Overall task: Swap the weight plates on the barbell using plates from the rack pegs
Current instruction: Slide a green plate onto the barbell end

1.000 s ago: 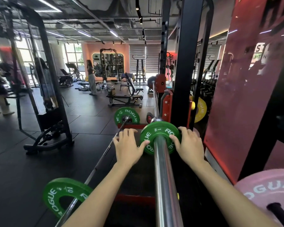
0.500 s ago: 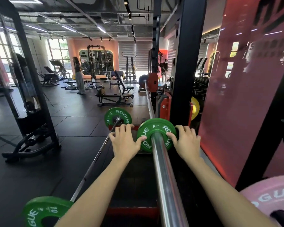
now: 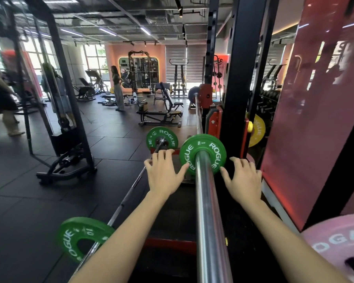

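Squarely sleeved: round green plate (image 3: 202,154), steel bar (image 3: 209,211)

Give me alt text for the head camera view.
Two bare hands, left hand and right hand, touch the edges of a small green plate on a chrome barbell sleeve at a black rack upright. Another green-plated barbell lies on the floor.

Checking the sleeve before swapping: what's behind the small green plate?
Behind the plate, only the bar running on past the black upright shows. Any collar or further plate is covered.

Two bare forearms (no sleeves, rings or watch)
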Demonstrator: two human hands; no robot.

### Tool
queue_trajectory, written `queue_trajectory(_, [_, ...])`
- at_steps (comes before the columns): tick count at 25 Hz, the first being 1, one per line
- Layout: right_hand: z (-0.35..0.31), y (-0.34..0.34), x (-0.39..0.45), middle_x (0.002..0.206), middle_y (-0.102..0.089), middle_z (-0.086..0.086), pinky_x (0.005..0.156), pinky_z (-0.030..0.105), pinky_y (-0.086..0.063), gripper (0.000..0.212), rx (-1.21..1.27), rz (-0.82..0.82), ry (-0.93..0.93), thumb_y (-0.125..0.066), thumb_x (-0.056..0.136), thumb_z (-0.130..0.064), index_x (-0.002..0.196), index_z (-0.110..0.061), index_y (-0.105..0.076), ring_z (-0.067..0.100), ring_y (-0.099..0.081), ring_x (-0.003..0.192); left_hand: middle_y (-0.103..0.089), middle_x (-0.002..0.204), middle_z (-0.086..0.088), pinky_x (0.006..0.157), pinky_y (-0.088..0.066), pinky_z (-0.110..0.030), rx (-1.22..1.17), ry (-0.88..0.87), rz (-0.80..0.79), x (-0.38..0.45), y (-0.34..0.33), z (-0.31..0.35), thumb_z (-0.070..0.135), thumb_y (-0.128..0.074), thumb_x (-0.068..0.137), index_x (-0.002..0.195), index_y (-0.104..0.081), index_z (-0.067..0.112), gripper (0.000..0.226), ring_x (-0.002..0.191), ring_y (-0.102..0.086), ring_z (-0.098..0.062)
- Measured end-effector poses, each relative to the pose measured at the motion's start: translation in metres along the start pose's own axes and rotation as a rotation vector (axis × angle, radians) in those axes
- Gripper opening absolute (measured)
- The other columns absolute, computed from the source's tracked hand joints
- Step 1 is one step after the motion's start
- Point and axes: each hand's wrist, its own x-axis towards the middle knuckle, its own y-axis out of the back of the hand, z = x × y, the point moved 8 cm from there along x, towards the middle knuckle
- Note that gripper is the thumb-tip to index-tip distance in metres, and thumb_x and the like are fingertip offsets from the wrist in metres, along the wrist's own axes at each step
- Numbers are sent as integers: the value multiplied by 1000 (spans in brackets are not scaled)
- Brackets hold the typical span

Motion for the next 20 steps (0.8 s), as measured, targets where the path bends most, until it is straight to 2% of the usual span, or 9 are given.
queue_trajectory(7, [-12, 55, -57, 121, -60, 6, 84, 46, -45, 51, 55, -26, 81, -49, 92, -52, 130, -19, -52, 30, -53, 111, -58, 115, 4, 90, -34, -44, -26, -39, 11, -46, 63, 1, 65, -46, 83, 121, -55, 22, 58, 105, -49, -23])
queue_trajectory(14, [-41, 121, -141, 122, -60, 5, 86, 45, -44, 49, 61, -40, 87, -51, 92, -50, 131, -19, -53, 29, -51, 111, -58, 112, 3, 90, -35, -45, -18, -50, -7, -126, 144, -17, 64, -49, 83, 120, -56, 23, 56, 104, -50, -22])
queue_trajectory(20, [-55, 181, -217, 120, -59, 6, 82, 45, -45, 48, 66, -29, 102, -55, 91, -44, 131, -17, -54, 31, -50, 107, -57, 115, 3, 91, -35, -45, 0, -57, -67, -202, 211, -16, 67, -43, 82, 121, -55, 24, 59, 105, -49, -21])
